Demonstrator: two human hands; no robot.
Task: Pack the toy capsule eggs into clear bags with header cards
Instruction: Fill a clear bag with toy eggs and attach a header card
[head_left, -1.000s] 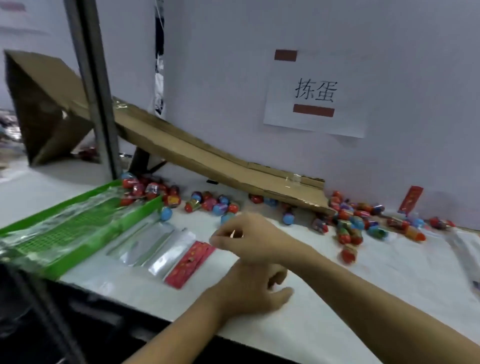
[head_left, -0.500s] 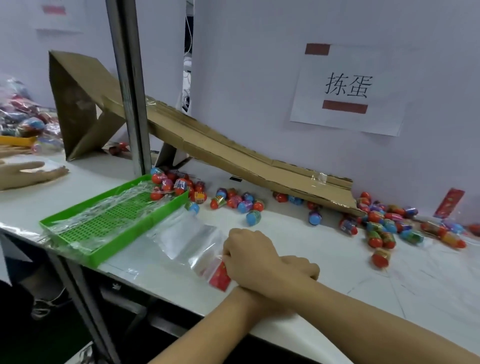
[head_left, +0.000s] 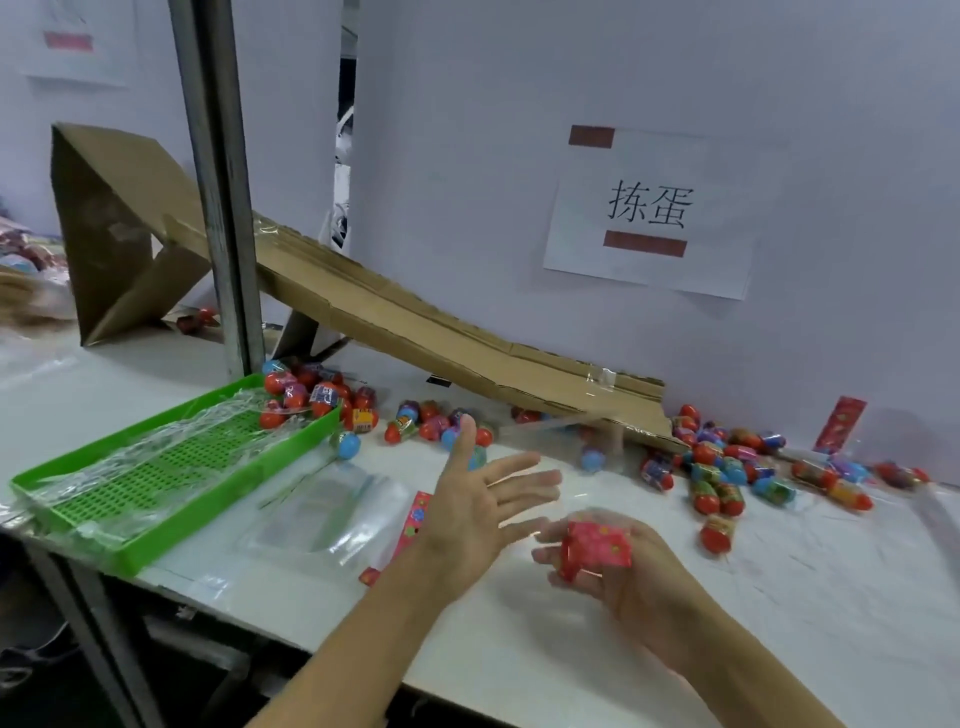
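Left hand (head_left: 483, 499) spread flat above the table (head_left: 779, 623); right hand (head_left: 618, 566) pinching a red header card (head_left: 597, 545) on one clear bag. Bagging apparently starting. Next: opening the bag, then fetching toy capsule eggs (head_left: 722, 467) scattered below the cardboard chute (head_left: 415, 322).

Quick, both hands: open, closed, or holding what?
Left hand: open, fingers spread, holding nothing.
Right hand: holding a red header card.

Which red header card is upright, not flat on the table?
The red printed header card at far right, propped on edge against the white partition wall behind the egg pile. Another lies flat beside the clear bags; a third is gripped by the right hand.
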